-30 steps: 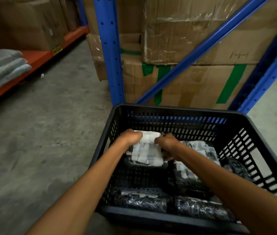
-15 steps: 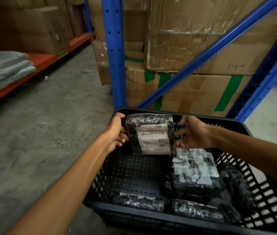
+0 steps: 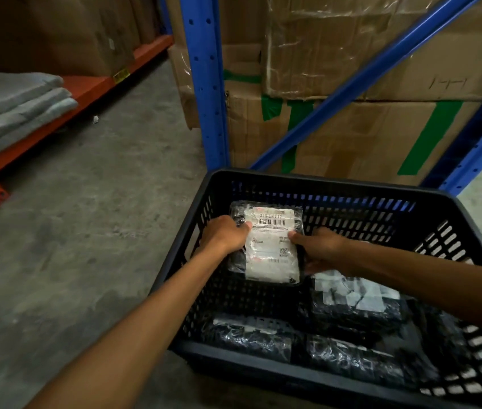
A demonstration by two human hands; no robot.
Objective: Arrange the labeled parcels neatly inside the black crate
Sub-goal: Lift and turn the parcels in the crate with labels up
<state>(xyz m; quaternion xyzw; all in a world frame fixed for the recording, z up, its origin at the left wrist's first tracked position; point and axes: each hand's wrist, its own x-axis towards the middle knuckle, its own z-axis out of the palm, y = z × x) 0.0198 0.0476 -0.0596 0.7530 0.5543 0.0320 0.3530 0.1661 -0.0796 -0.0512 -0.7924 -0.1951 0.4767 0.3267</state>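
A black slatted crate (image 3: pixel 322 184) stands on the concrete floor in front of me. Both hands hold one black-wrapped parcel with a white barcode label (image 3: pixel 269 243) inside the crate's far left part, label facing up. My left hand (image 3: pixel 223 234) grips its left edge and my right hand (image 3: pixel 319 249) grips its right edge. A second labeled parcel (image 3: pixel 355 299) lies to the right, partly under my right forearm. Two more black parcels (image 3: pixel 248 335) (image 3: pixel 349 358) lie along the near wall.
A blue rack upright (image 3: pixel 207 84) and diagonal brace (image 3: pixel 366 81) stand just behind the crate, with taped cardboard boxes (image 3: pixel 352 128) behind them. An orange shelf beam (image 3: pixel 56 113) holding folded grey pads (image 3: pixel 12 110) runs along the left. Bare concrete floor (image 3: pixel 86 231) lies to the crate's left.
The parcel was lifted from the crate's far left up to rim height, then lowered back into the crate, now with its label facing up. Both hands stayed on it throughout.
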